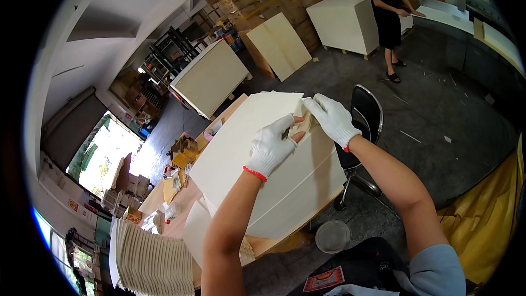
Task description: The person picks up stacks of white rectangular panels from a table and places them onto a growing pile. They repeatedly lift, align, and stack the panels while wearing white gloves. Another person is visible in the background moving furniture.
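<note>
A stack of large cream paper sheets lies on a wooden table in front of me. Both my hands wear white knit gloves. My left hand rests on the upper right part of the stack and pinches a small tan wooden block with an exposed fingertip. My right hand grips the far right corner of the top sheets, just beyond the block, fingers curled over the edge.
A fanned pile of folded cream sheets sits at the table's near left. Small boxes and bags clutter its left side. A black chair stands right of the table. A person in black stands by white pallets of paper.
</note>
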Available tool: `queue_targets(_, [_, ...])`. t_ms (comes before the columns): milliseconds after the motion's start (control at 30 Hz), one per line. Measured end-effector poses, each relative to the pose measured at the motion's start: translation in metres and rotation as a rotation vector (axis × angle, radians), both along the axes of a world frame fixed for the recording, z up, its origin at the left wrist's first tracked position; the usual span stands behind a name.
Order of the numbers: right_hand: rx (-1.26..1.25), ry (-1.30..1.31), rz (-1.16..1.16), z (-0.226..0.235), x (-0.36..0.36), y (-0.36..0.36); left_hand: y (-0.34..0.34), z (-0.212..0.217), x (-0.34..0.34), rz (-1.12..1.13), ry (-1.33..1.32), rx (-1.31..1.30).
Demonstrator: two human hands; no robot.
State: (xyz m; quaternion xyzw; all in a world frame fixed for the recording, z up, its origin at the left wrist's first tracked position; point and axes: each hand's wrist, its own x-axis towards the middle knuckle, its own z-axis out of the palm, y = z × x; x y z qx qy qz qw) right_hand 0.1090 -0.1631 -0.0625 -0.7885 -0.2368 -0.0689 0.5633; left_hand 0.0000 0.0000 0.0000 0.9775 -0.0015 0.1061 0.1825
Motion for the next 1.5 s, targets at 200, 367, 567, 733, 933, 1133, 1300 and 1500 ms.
queue_targets(200, [-0.029,-0.046,0.003,0.002,0.004,-0.008,-0.007,0.0,0.0,-0.022,-0.019,-0.084])
queue_targets(367, [-0.567,-0.268,-0.039,0.013,0.012,-0.034,0.001,-0.01,-0.001,-0.085,-0.196,-0.092])
queue_targets(567, [-0.511,-0.74,0.009,0.005,0.021,-0.029,0.0,-0.003,-0.002,-0.062,-0.075,-0.081])
queue_targets(733, [-0.119,-0.176,0.036,0.004,0.005,-0.004,0.0,0.0,-0.002,-0.029,-0.025,-0.06])
queue_targets(933, [-0.007,0.006,0.031,-0.004,0.0,-0.004,0.002,-0.004,-0.004,-0.027,-0.066,-0.066])
queue_targets(1133, [-0.005,0.003,-0.005,-0.006,-0.001,-0.007,-0.003,0.006,-0.003,-0.016,-0.014,-0.034])
queue_targets(1300, [-0.046,-0.074,0.032,-0.002,0.003,-0.018,0.002,-0.01,-0.006,-0.112,-0.188,0.114])
queue_targets(1500, [-0.512,-0.253,0.01,0.001,0.005,-0.036,-0.005,-0.011,-0.012,-0.169,-0.331,0.165])
